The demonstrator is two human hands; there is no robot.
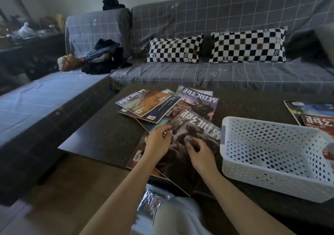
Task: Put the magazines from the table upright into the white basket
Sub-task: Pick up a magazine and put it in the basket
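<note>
Several magazines lie fanned out on the dark table (101, 135). The nearest one, a dark-covered magazine (191, 131), overhangs the table's front edge. My left hand (158, 140) rests on its left part with the fingers curled at the cover's edge. My right hand (198, 152) lies on its middle, fingers bent and touching the cover. Behind it sit an orange-covered magazine (146, 102) and a purple-covered one (200, 102). The white perforated basket (271, 173) stands empty at the right on the table. Two more magazines (310, 111) lie behind the basket.
A grey checked sofa (198, 72) runs behind and left of the table, with two black-and-white chequered pillows (247, 45) and a heap of dark clothes (103, 57). A shiny plastic bag (153, 202) lies by my knee.
</note>
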